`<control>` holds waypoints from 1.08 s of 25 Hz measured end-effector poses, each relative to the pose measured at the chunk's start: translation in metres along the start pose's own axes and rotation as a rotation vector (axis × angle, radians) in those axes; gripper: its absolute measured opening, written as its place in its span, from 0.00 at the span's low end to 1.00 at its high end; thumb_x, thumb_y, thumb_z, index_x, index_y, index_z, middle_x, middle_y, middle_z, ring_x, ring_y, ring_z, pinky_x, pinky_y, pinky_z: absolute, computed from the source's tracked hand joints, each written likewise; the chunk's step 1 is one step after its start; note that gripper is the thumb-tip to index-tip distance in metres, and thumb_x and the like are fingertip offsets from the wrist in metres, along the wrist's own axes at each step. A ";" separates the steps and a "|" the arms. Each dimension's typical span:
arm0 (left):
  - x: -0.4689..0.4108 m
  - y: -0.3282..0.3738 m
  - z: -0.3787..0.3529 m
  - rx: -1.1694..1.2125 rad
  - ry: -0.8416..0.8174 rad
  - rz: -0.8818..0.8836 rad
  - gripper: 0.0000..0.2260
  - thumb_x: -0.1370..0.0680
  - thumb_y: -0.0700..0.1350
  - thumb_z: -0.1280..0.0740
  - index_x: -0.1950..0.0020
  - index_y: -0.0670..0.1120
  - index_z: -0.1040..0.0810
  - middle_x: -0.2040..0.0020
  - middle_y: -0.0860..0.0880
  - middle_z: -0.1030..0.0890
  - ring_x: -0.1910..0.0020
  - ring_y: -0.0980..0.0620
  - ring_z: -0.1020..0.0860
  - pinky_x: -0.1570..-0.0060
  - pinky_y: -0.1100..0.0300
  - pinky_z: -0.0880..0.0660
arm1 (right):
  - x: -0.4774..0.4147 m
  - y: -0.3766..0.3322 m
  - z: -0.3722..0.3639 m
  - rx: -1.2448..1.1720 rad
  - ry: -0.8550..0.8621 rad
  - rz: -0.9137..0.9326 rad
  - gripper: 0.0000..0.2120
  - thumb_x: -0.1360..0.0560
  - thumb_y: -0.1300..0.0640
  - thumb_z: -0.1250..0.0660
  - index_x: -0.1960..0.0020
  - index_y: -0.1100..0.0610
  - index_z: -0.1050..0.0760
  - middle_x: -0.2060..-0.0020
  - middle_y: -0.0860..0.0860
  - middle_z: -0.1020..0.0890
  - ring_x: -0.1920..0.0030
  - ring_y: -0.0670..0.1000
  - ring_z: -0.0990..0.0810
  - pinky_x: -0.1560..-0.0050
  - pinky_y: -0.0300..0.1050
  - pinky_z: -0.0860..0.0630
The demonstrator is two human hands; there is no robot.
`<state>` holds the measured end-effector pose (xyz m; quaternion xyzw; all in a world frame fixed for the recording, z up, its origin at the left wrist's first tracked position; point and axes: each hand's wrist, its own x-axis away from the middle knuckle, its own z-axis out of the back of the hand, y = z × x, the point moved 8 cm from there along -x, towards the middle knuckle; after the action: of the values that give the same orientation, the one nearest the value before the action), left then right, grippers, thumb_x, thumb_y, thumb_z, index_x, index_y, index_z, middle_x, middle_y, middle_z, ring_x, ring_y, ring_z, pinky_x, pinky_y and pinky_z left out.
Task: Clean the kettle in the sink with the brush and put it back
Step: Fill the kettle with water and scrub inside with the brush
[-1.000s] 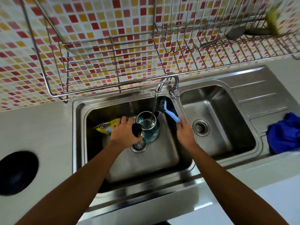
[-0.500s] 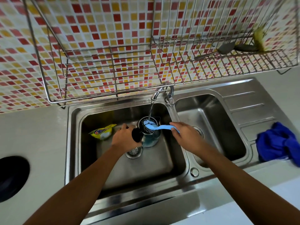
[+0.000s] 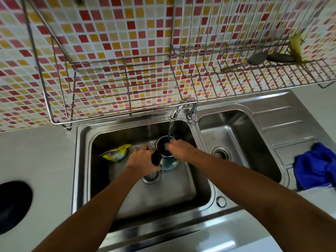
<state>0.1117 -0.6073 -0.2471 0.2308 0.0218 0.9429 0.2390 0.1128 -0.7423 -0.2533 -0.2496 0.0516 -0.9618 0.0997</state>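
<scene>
Scrubbing step: at frame centre, left hand (image 3: pixel 141 160) grips the kettle (image 3: pixel 168 157) handle in the sink (image 3: pixel 82 160) under running water, right hand (image 3: pixel 180 149) closed, apparently working the brush inside; next, rinse and empty.

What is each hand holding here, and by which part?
Left hand grips the kettle by its black handle. Right hand is over the kettle's mouth; the brush is hidden.
</scene>
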 end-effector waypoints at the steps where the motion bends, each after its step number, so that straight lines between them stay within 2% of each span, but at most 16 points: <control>1: -0.001 -0.001 0.000 -0.008 0.006 -0.003 0.34 0.32 0.68 0.34 0.30 0.55 0.30 0.38 0.43 0.25 0.41 0.38 0.23 0.41 0.46 0.24 | -0.004 0.000 0.004 0.038 0.019 -0.010 0.13 0.21 0.59 0.38 0.37 0.57 0.27 0.40 0.60 0.25 0.43 0.64 0.22 0.45 0.55 0.23; 4: -0.002 0.000 0.000 -0.029 0.023 -0.019 0.33 0.32 0.67 0.33 0.31 0.54 0.28 0.39 0.44 0.24 0.43 0.38 0.22 0.43 0.47 0.23 | -0.006 0.004 0.018 0.117 0.038 -0.091 0.14 0.22 0.62 0.40 0.37 0.61 0.25 0.43 0.61 0.22 0.44 0.63 0.20 0.47 0.55 0.23; 8: -0.002 -0.001 -0.001 -0.007 0.042 -0.009 0.33 0.32 0.65 0.32 0.30 0.55 0.28 0.41 0.44 0.24 0.44 0.36 0.22 0.47 0.48 0.23 | 0.002 0.006 0.012 0.024 -0.093 -0.113 0.11 0.24 0.63 0.38 0.43 0.63 0.23 0.49 0.60 0.18 0.49 0.61 0.19 0.55 0.49 0.25; 11: -0.003 -0.004 -0.004 0.002 0.037 0.001 0.33 0.33 0.66 0.32 0.31 0.55 0.28 0.41 0.45 0.24 0.44 0.37 0.22 0.47 0.47 0.22 | 0.006 -0.005 0.002 -0.064 -0.117 -0.080 0.12 0.22 0.59 0.39 0.43 0.61 0.22 0.48 0.61 0.18 0.49 0.62 0.18 0.51 0.52 0.22; 14: -0.004 -0.003 -0.006 -0.010 0.048 -0.018 0.33 0.33 0.66 0.33 0.30 0.54 0.29 0.40 0.45 0.24 0.44 0.38 0.21 0.44 0.48 0.23 | 0.002 -0.007 0.012 0.103 -0.009 -0.064 0.14 0.24 0.61 0.36 0.40 0.60 0.23 0.45 0.59 0.19 0.46 0.61 0.19 0.48 0.53 0.22; 16: -0.005 -0.001 -0.005 -0.022 0.051 -0.041 0.33 0.31 0.65 0.33 0.30 0.54 0.29 0.40 0.44 0.24 0.44 0.40 0.21 0.42 0.49 0.25 | 0.003 -0.002 0.022 0.139 -0.019 -0.083 0.13 0.25 0.62 0.36 0.42 0.61 0.22 0.47 0.59 0.18 0.47 0.61 0.18 0.50 0.52 0.22; 20: -0.006 -0.002 -0.005 0.015 0.064 -0.023 0.33 0.33 0.66 0.32 0.30 0.54 0.29 0.40 0.45 0.24 0.45 0.38 0.21 0.44 0.48 0.24 | 0.002 0.005 0.010 -0.042 -0.146 -0.113 0.12 0.23 0.58 0.37 0.44 0.62 0.22 0.50 0.60 0.17 0.50 0.61 0.18 0.55 0.49 0.23; 22: -0.007 -0.003 -0.006 0.017 0.064 -0.020 0.34 0.33 0.67 0.33 0.30 0.55 0.29 0.40 0.45 0.24 0.44 0.38 0.21 0.44 0.48 0.23 | -0.001 -0.002 0.006 -0.081 -0.098 -0.117 0.12 0.23 0.58 0.38 0.44 0.61 0.21 0.49 0.60 0.17 0.49 0.62 0.18 0.53 0.51 0.21; 25: -0.007 -0.004 -0.006 0.001 0.059 -0.016 0.37 0.37 0.71 0.40 0.31 0.56 0.29 0.40 0.45 0.23 0.45 0.40 0.21 0.45 0.48 0.23 | -0.002 -0.009 0.015 0.021 0.049 -0.120 0.13 0.25 0.60 0.35 0.42 0.60 0.22 0.47 0.59 0.17 0.47 0.61 0.18 0.49 0.52 0.22; 27: -0.006 -0.003 -0.005 0.012 0.055 -0.017 0.37 0.37 0.71 0.40 0.32 0.56 0.29 0.41 0.45 0.23 0.45 0.40 0.21 0.45 0.48 0.22 | 0.000 -0.007 0.022 0.071 0.082 -0.149 0.13 0.25 0.62 0.36 0.41 0.61 0.22 0.46 0.59 0.18 0.45 0.60 0.18 0.47 0.52 0.22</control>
<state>0.1152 -0.6073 -0.2550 0.2063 0.0360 0.9466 0.2452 0.1225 -0.7365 -0.2333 -0.2095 0.0029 -0.9772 0.0345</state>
